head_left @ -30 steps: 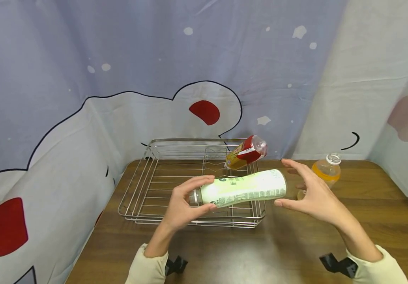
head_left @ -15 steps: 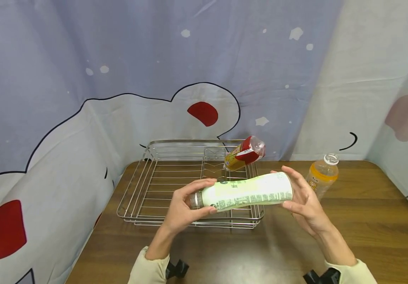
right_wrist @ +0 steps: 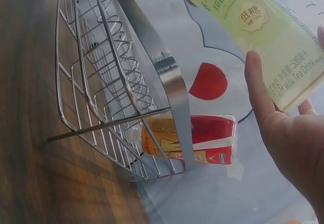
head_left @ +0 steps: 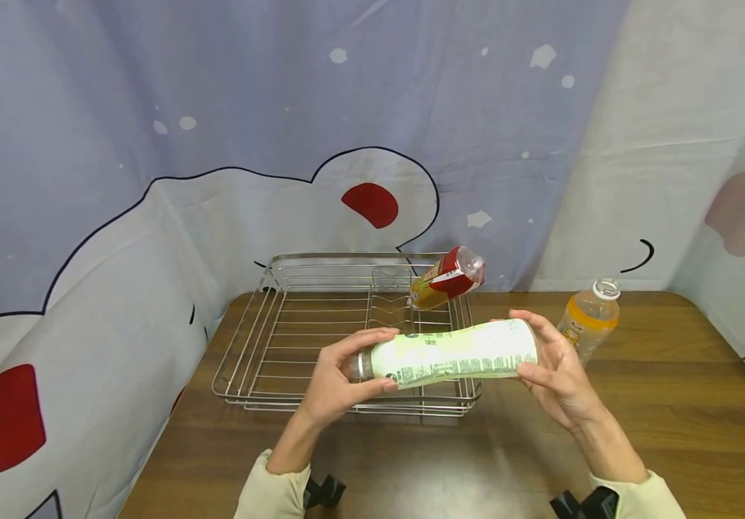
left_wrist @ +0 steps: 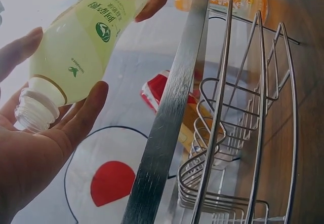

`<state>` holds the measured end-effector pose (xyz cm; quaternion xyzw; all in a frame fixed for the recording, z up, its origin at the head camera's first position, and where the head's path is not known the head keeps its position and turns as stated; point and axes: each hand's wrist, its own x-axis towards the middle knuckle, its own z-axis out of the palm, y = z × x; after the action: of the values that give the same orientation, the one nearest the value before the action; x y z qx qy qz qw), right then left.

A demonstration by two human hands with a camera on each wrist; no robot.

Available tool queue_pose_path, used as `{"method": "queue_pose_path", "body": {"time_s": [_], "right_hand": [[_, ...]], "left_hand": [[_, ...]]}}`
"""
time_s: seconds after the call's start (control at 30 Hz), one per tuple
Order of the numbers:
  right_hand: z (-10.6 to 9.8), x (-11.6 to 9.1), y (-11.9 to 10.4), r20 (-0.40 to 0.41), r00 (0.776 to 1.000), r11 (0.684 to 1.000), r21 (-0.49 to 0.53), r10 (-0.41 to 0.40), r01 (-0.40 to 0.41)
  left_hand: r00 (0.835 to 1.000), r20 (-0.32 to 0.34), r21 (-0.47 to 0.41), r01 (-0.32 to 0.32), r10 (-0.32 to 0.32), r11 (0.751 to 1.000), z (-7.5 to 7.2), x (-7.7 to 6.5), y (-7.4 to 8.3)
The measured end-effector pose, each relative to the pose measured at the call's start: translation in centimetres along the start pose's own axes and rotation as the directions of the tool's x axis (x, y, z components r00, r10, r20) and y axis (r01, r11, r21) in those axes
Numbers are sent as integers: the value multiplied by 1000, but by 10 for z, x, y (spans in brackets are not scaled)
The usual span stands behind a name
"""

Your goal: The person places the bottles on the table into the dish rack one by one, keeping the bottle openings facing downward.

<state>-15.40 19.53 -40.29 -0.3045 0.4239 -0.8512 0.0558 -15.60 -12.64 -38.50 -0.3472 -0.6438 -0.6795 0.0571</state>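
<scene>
A pale green milk tea bottle (head_left: 453, 353) lies sideways in the air above the front of a wire dish rack (head_left: 320, 317). My left hand (head_left: 340, 375) grips its neck end, thumb in front and fingers behind. In the left wrist view the bottle's mouth (left_wrist: 38, 110) shows clear screw threads and no cap. Around the base end, my right hand (head_left: 557, 375) holds the bottle between thumb and fingers. Leaning in the rack's back right corner is a bottle with a red and yellow label (head_left: 447, 277).
A clear bottle with an orange band (head_left: 589, 317) stands uncapped on the wooden table (head_left: 684, 375), right of the rack and behind my right hand. A patterned curtain (head_left: 249, 216) hangs behind the table and along its left side.
My right hand has moved left from beside the bottle's base and taken hold of it. The milk tea bottle has shifted slightly right and down, still in my left hand.
</scene>
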Motion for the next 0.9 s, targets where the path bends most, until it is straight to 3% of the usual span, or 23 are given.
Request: {"method": "queue_pose_path", "body": {"time_s": [0.3,0.4,0.53,0.9], "right_hand": [[1,1,-6,-15,1000,999,-38,-21,20],[0,1,-13,-26,999,998,-48,-29,28],[-2,3,-23,-43,998,997,-63,-51,49],[-7,20,-54,-118,983,982,-145,-142,125]], "left_hand": [[996,46,-11,-82,82,997,-5,3,-1],[997,26,-16,-69,70,997,-11,2,1],[999,-9,-13,-41,40,999,-24,-2,3],[993,-97,88,-54,63,995,-73,-21,13]]}}
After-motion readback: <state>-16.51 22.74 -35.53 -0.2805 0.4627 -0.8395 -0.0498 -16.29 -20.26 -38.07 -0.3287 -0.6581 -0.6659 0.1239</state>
